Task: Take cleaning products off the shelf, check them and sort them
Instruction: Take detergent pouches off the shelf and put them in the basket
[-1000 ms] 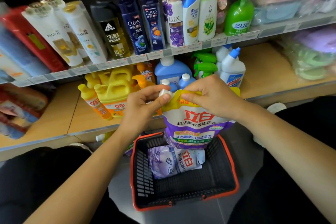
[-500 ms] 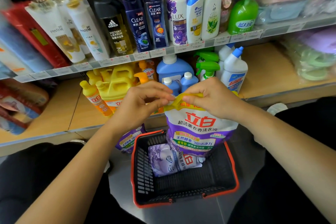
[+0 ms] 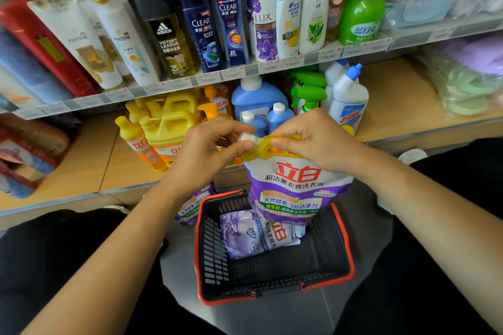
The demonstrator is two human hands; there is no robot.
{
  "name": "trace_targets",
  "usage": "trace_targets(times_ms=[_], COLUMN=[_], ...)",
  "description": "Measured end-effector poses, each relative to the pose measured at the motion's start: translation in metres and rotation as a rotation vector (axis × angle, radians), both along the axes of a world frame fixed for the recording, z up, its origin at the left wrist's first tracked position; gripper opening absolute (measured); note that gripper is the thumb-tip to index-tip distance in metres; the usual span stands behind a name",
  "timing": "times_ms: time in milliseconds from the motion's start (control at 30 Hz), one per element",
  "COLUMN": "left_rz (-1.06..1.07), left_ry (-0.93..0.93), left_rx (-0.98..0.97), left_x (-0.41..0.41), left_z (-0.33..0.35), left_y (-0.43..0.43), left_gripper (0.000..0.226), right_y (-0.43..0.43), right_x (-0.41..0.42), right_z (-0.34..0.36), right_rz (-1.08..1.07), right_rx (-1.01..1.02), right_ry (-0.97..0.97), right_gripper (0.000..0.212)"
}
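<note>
Now, on the head view, the only one I have: my left grip [image 3: 215,149] pinches the white cap [image 3: 247,139] of the purple detergent pouch [image 3: 296,187] between thumb and fingers. My right grip [image 3: 318,141] is clamped on the pouch's yellow top edge just beside the spout. The pouch hangs upright over the far side of the red-rimmed basket [image 3: 196,247] on the floor, where a paler pouch [image 3: 250,234] already lies flat.

Half a second ago my left fingers covered the cap completely. They have since rolled back and the cap shows again, much as it did a second ago. I take that as a back-and-forth twist to test the seal, so this is the checking step. The pouch itself has barely shifted above the basket, so it is not yet sorted. More bottles wait on the lower shelf [image 3: 394,95].
</note>
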State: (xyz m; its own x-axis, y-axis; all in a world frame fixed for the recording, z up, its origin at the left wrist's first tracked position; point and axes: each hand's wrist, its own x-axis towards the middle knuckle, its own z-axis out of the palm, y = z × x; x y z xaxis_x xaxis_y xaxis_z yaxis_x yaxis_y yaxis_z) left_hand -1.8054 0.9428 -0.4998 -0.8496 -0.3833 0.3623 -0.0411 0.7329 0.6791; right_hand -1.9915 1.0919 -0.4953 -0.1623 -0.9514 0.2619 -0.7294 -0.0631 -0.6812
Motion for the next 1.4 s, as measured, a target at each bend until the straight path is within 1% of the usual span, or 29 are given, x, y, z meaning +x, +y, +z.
trace_targets(times_ms=[67,133,267,367,433,467,533,633,733,833,900,967,1033,1133,1233,1333,1400], left_rz=[0.020,0.051,0.084,0.070,0.061,0.076,0.174,0.352,0.404,0.397,0.342,0.314,0.352,0.435,0.444,0.459,0.459], left_ry=[0.002,0.030,0.087,0.138,0.154,0.148,0.109,-0.054,-0.216,-0.294,-0.301,-0.239,-0.156,-0.043,0.069,0.191,0.234], left_rx=[0.050,0.086,0.101,0.147,0.208,0.252,0.350,0.505,0.734,0.988,1.138,1.251,1.316,1.336,1.276,1.115,0.970], left_x=[0.000,-0.001,-0.004,-0.004,-0.003,-0.002,-0.001,-0.001,-0.010,-0.022,-0.029,-0.033,-0.035,-0.034,-0.030,-0.030,-0.029], left_z=[-0.003,-0.007,-0.015,-0.022,-0.027,-0.032,-0.044,-0.072,-0.097,-0.113,-0.117,-0.118,-0.118,-0.118,-0.111,-0.098,-0.088], left_y=[0.002,0.006,0.013,0.012,0.007,0.004,-0.002,-0.004,0.002,0.003,0.000,0.000,0.000,-0.004,-0.009,-0.014,-0.018], left_gripper=[0.025,0.020,0.017,0.023,0.035,0.039,0.039,0.033,0.035,0.034,0.033,0.029,0.024,0.016,0.009,0.007,0.010], right_y=[0.000,0.001,0.002,0.002,0.002,0.002,0.003,0.003,0.003,0.006,0.008,0.008,0.010,0.015,0.019,0.021,0.022], right_x=[0.000,0.000,-0.002,-0.006,-0.010,-0.013,-0.015,-0.017,-0.019,-0.020,-0.021,-0.024,-0.032,-0.049,-0.066,-0.077,-0.082], right_z=[-0.001,-0.001,-0.001,-0.002,-0.003,-0.004,-0.004,-0.002,-0.001,0.002,0.004,0.003,0.002,-0.003,-0.016,-0.031,-0.041], right_rz=[-0.011,-0.014,-0.003,-0.014,-0.053,-0.076,-0.105,-0.118,-0.147,-0.185,-0.201,-0.238,-0.304,-0.423,-0.510,-0.571,-0.612], right_rx=[-0.003,0.001,-0.019,-0.050,-0.095,-0.124,-0.173,-0.229,-0.264,-0.292,-0.304,-0.315,-0.327,-0.346,-0.340,-0.311,-0.295], right_ry=[-0.018,-0.038,-0.068,-0.081,-0.107,-0.124,-0.140,-0.162,-0.207,-0.235,-0.269,-0.309,-0.319,-0.303,-0.245,-0.283,-0.325], right_gripper=[0.017,0.016,0.017,0.017,0.017,0.017,0.016,0.017,0.016,0.016,0.015,0.014,0.014,0.012,0.022,0.027,0.027])
